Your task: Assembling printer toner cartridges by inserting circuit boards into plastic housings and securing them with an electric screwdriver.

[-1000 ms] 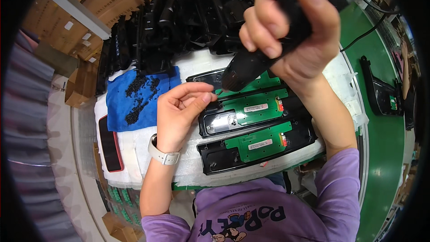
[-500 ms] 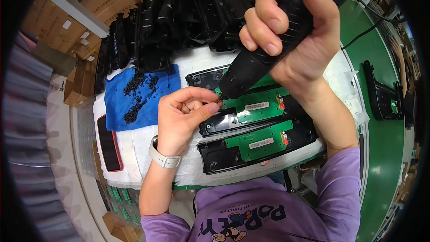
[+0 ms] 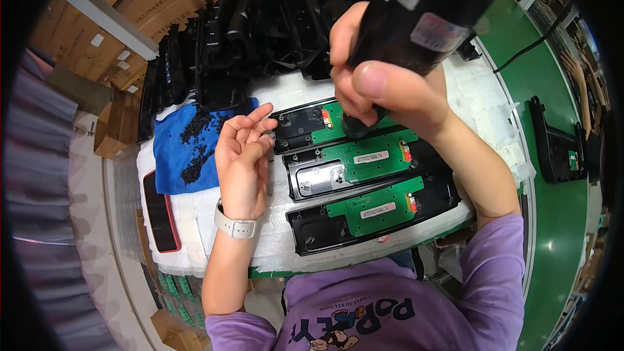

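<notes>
- Three black housings with green circuit boards point(image 3: 364, 156) lie side by side on the white tabletop point(image 3: 286, 253).
- Right hand point(image 3: 383, 91) clenches an electric screwdriver point(image 3: 422, 13), tip at the farthest board.
- Left hand point(image 3: 242, 156) rests loosely open beside it, near blue cloth point(image 3: 170, 149) with screws point(image 3: 195, 149).
- Likely fastening step; next needs a screw seated squarely under the bit.

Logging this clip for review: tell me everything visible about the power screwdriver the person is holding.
The power screwdriver is a thick black cylinder, plastic by its look, with pale labels on its body. The right hand grips it, thumb across the front. It stands nearly upright and very near the camera, so it looks large. Its lower end is by the topmost of three black housings, over that housing's green circuit board; the bit is hidden. The left hand lies apart from it.
</notes>
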Tool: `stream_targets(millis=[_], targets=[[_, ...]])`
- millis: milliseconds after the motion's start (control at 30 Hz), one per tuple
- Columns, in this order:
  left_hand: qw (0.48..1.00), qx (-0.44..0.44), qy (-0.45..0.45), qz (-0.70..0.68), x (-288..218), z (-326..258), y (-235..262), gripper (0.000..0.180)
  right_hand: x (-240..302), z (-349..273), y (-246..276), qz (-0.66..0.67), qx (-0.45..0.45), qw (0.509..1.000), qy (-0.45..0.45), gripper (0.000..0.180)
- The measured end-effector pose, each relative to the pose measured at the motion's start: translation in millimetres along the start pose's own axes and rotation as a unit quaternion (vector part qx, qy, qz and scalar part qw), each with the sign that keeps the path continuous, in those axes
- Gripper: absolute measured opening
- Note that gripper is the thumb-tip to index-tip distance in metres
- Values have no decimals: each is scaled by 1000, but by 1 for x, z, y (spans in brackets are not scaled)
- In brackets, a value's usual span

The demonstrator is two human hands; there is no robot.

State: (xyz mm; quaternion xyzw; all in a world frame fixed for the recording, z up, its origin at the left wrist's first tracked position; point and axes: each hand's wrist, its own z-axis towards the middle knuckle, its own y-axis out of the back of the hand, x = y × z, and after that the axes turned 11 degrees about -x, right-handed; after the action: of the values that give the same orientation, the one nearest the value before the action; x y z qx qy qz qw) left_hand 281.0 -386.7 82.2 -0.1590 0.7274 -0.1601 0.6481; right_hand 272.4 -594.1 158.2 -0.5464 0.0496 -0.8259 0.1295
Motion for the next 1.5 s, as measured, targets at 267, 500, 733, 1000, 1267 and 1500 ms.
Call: stream_targets(millis=[267, 500, 733, 1000, 1267, 1500], targets=[[999, 16, 22, -45, 5, 1, -2, 20, -9, 0, -4, -15, 7, 999, 35, 32], [997, 15, 67, -27, 2, 1, -8, 10, -7, -6, -13, 12, 20, 999, 23, 24], [994, 35, 94, -52, 4, 2, -7, 22, -11, -3, -10, 19, 11, 999, 24, 24], [994, 52, 90, -25, 1, 1, -8, 18, -6, -1, -2, -7, 32, 999, 0, 28], [995, 56, 88, -9, 3, 1, -7, 16, -11, -2, -4, -29, 28, 999, 31, 28], [988, 118, 35, 90, -1, -5, -7, 21, 11, 2, 7, 99, 48, 993, 32, 38]])
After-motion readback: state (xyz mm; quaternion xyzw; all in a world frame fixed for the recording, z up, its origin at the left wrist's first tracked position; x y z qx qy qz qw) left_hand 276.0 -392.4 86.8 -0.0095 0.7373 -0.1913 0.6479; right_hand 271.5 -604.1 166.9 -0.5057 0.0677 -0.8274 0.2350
